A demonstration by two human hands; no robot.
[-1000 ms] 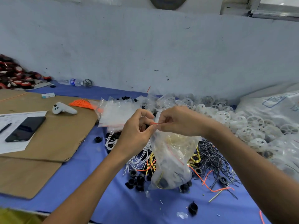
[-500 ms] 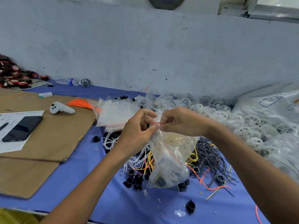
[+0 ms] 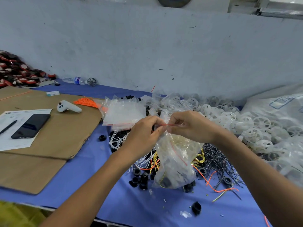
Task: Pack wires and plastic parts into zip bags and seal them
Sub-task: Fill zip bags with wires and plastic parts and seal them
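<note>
Since the zip bag (image 3: 177,161) stands filled between both hands with its red seal strip (image 3: 169,125) pinched at the top, the step in hand appears to be sealing. The next move likely calls for running the pinch along the strip to its end with even pressure, keeping wires out of the track. Entries follow, left to right, each placed from the zip bag. Far left: cardboard sheet (image 3: 57,141), bearing a phone (image 3: 31,126) and a white controller (image 3: 68,108). Left and behind: stack of empty zip bags (image 3: 124,114), lying flat. Just left, at the mouth: left hand (image 3: 144,133), forearm rising from the lower left, thumb and forefinger pinching the bag at the strip, other fingers curled. Centre: the bag itself, clear, upright, its bottom among black plastic parts (image 3: 141,179) on the blue cloth (image 3: 147,208), with yellow wire and dark parts inside. Just right, at the mouth: right hand (image 3: 190,126), wrist bent inward, fingertips pinching the bag at the same strip, close to the left hand's. Right: tangle of black wires (image 3: 218,156). Far right and behind: heap of white plastic wheels (image 3: 254,125).
</note>
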